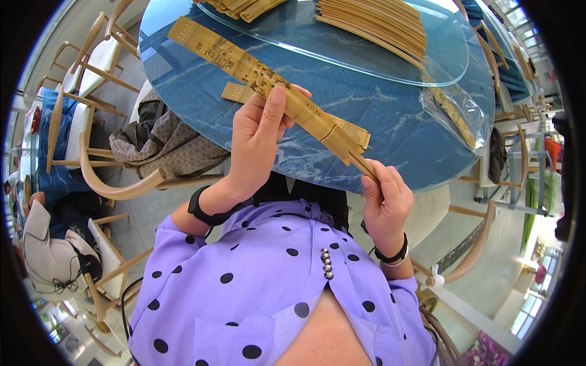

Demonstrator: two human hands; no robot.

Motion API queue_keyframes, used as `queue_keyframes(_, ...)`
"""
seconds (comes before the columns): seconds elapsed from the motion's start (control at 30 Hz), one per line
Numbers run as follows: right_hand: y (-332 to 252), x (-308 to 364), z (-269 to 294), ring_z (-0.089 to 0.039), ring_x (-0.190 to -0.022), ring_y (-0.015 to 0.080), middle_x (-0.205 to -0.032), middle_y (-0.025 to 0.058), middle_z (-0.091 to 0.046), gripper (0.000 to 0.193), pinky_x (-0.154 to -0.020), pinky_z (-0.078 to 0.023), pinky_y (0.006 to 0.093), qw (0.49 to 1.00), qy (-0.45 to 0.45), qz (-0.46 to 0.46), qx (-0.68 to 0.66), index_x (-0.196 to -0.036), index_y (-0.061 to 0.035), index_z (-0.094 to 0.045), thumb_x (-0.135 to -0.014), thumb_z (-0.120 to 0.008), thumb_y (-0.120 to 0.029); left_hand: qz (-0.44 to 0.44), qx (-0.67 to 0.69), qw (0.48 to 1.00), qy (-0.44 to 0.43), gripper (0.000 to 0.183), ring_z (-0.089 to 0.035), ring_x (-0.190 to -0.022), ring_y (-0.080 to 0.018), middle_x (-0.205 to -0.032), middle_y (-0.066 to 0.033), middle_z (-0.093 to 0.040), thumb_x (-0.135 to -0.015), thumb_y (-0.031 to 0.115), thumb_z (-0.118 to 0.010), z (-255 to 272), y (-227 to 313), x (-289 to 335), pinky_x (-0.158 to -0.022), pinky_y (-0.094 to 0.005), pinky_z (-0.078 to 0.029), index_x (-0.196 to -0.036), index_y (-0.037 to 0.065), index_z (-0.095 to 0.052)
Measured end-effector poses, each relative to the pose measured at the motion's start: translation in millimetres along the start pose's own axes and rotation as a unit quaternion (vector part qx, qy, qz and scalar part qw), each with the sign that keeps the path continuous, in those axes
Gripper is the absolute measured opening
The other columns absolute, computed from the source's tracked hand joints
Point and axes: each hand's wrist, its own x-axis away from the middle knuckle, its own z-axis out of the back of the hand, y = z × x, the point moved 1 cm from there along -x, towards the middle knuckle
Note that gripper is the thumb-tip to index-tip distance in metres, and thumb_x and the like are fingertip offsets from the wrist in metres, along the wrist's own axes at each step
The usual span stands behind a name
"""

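My left hand (262, 125) pinches a long gold paper chopstick sleeve (226, 55) near its middle, thumb on top. The sleeve slants across the near part of the table, with dark print on its face. From its lower right end stick out brown chopsticks (361, 162); how many I cannot tell. My right hand (386, 194) grips their ends between thumb and fingers. Beneath the held sleeve, another gold sleeve (235, 93) lies on the table, partly covered by it and my left hand.
The round table (201, 104) has a blue marbled cloth and a glass turntable (455, 64). On the turntable lie a heap of brown chopsticks (372, 27) and some gold sleeves (244, 8). A clear plastic bag (458, 116) rests at the right edge. Wooden chairs (122, 183) stand around.
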Motion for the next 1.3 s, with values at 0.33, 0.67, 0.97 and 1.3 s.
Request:
queue_keyframes(0.33,-2,1,-3,-0.056,-0.057,0.0223,-0.076,0.0112,-0.06,0.022,-0.052,-0.045,0.0319,1.0,0.013,0.008,0.005,-0.113,0.0041,-0.068,-0.092,-0.072,-0.003,-0.035,-0.078,0.994,0.07,0.032,-0.043,-0.069,-0.0025,-0.077,0.0033,-0.058,-0.109,0.027,-0.056,-16,-18,11,-0.058,-0.0197,-0.033,-0.106,-0.001,-0.071)
queue_keyframes(0.67,6,5,5,-0.067,-0.068,0.0214,-0.085,0.0124,-0.07,0.034,-0.059,-0.053,0.0294,1.0,0.01,-0.008,-0.004,-0.12,0.0031,-0.07,-0.087,-0.077,0.0,-0.031,-0.088,0.99,0.108,0.036,-0.034,-0.06,-0.0007,-0.07,0.0055,-0.051,-0.108,0.03,-0.057,-2,-4,3,-0.052,-0.0193,-0.025,-0.105,-0.002,-0.072)
queue_keyframes(0.97,0,9,-3,-0.062,-0.058,0.0168,-0.082,0.0124,-0.069,0.026,-0.05,-0.049,0.0271,1.0,0.018,0.016,0.002,-0.113,0.0056,-0.068,-0.088,-0.075,0.003,-0.008,-0.076,0.992,0.097,0.031,-0.036,-0.06,0.0004,-0.07,0.005,-0.052,-0.107,0.03,-0.059,-10,-20,9,-0.053,-0.0191,-0.026,-0.098,0.001,-0.069)
queue_keyframes(1.3,3,12,-2,-0.061,-0.057,0.0151,-0.079,0.0106,-0.068,0.024,-0.05,-0.049,0.0264,0.999,0.017,-0.009,-0.026,-0.113,0.0049,-0.069,-0.089,-0.074,0.003,-0.023,-0.091,0.988,0.119,0.038,-0.027,-0.053,-0.0004,-0.065,0.0072,-0.047,-0.112,0.031,-0.046,-4,-12,-3,-0.049,-0.0212,-0.02,-0.103,0.002,-0.069)
